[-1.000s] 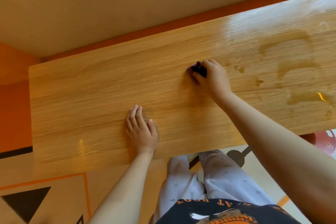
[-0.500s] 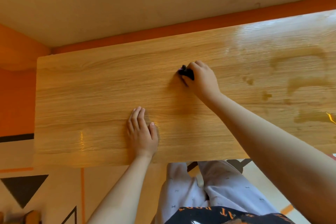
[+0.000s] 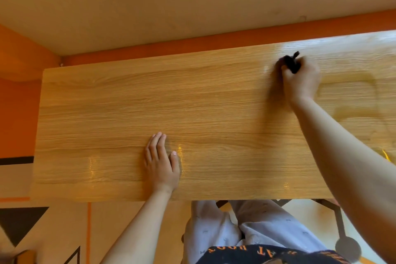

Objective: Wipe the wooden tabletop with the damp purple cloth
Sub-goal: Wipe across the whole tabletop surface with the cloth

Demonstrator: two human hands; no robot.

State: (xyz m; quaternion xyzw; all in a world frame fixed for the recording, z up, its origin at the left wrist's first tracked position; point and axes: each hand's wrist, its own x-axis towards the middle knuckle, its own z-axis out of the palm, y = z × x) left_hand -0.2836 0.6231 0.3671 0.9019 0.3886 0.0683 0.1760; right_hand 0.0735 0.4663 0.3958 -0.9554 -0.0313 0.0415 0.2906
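The wooden tabletop (image 3: 107, 113) fills the middle of the view, its grain running left to right. My right hand (image 3: 302, 83) is near the far right of the top, fingers curled round a small dark purple cloth (image 3: 291, 62) bunched against the wood; most of the cloth is hidden under the fingers, and the hand is blurred. My left hand (image 3: 160, 163) lies flat on the wood close to the near edge, fingers straight and together.
A wet sheen and streaks (image 3: 353, 100) cover the right part of the top. An orange wall band (image 3: 192, 47) runs right behind the far edge. Below the near edge are my legs (image 3: 246, 231) and a patterned floor (image 3: 53, 231).
My right hand has swept the cloth to the right and toward the far edge. My left hand stays flat in the same spot. The view has shifted slightly.
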